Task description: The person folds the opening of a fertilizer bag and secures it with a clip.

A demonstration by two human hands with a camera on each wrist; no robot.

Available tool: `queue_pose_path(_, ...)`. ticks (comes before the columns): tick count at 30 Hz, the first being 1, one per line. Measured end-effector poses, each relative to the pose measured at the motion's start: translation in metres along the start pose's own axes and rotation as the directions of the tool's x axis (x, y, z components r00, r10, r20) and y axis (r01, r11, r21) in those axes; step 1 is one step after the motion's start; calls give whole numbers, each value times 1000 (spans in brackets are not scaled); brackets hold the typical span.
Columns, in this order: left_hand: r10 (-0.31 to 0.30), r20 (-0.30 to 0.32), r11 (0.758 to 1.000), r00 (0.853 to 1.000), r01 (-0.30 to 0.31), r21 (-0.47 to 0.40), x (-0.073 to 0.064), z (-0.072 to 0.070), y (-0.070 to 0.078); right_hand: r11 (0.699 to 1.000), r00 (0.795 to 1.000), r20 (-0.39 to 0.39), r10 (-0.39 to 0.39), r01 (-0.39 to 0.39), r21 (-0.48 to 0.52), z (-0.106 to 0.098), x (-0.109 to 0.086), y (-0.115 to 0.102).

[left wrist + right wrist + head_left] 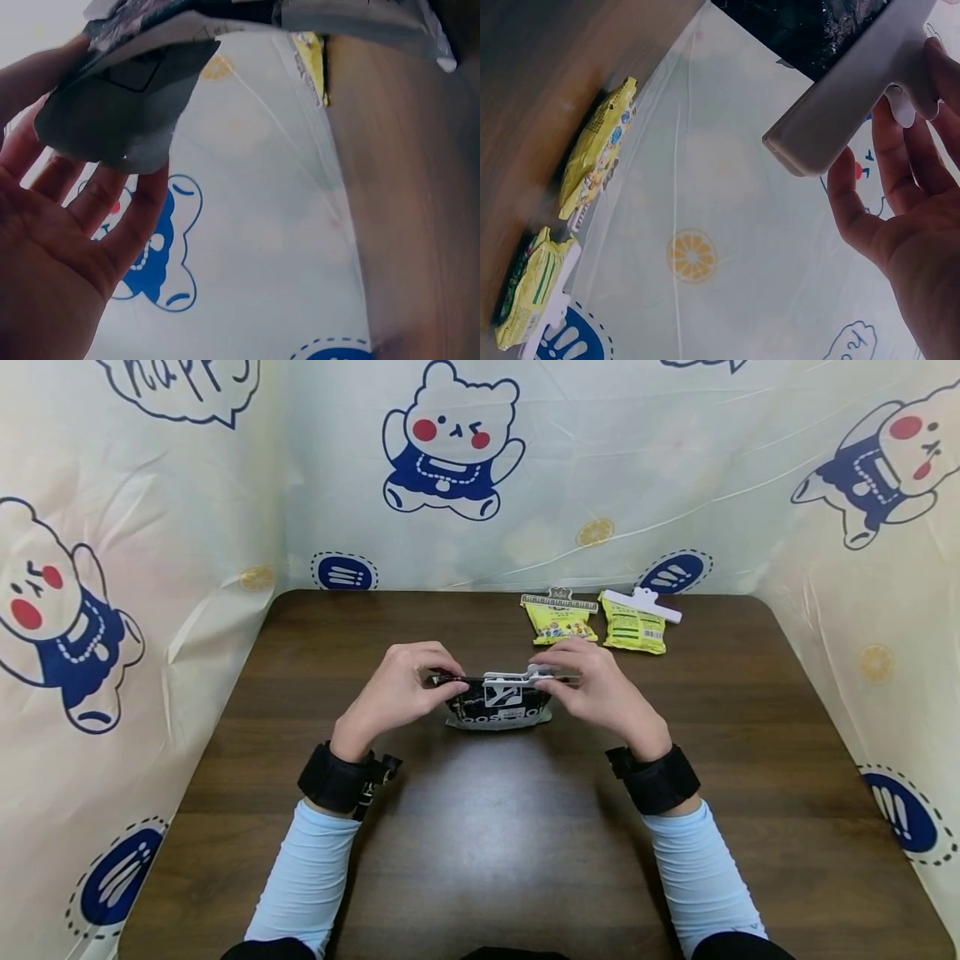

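A black and silver-grey snack bag [498, 714] is held near the middle of the table, its top edge uppermost. My left hand [408, 685] pinches the left end of that top edge between thumb and fingers. In the left wrist view the bag's grey side [112, 105] hangs beyond the left fingers. A white bag clip [510, 678] lies along the right part of the bag's top. My right hand [592, 685] grips this clip at its lever. The right wrist view shows the clip's long bar [847, 105] against the black foil.
Behind the right hand, at the table's back edge, lie two small yellow packets. One packet [558, 622] wears a silver-grey clip [558, 602]; the other packet [633, 627] has a white clip [645, 603]. A printed curtain [322, 468] surrounds the dark wooden table [480, 843].
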State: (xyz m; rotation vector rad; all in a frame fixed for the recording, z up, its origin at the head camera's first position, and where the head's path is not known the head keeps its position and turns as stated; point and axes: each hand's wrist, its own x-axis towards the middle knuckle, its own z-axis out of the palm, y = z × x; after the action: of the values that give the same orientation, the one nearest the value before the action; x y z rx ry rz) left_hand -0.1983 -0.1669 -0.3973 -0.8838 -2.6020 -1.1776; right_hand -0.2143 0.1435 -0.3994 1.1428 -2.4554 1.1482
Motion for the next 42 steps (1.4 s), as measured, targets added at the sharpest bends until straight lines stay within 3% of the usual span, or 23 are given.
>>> queue_pose_path(4,-5,-7,1000,1000,5,-18,-2,-7,0,1000,1000,9,15,-15,17,0,-1,0)
queue_pose_path(10,-4,-15,1000,1000,3,-29,-3,-14,-1,1000,999,-32,-23,23,9,1,-2,2)
queue_pose_path(18,1,2,1000,1000,0,-29,-3,-13,0,994,991,-78,-107,107,-2,1,-2,5)
queue_pose_path(33,-2,-14,999,1000,1,-35,-4,-12,1,985,979,-109,-172,174,6,7,4,-1)
queue_pose_path(42,-1,-5,999,1000,1,-41,-2,-10,2,994,992,-59,-110,110,7,9,6,-3)
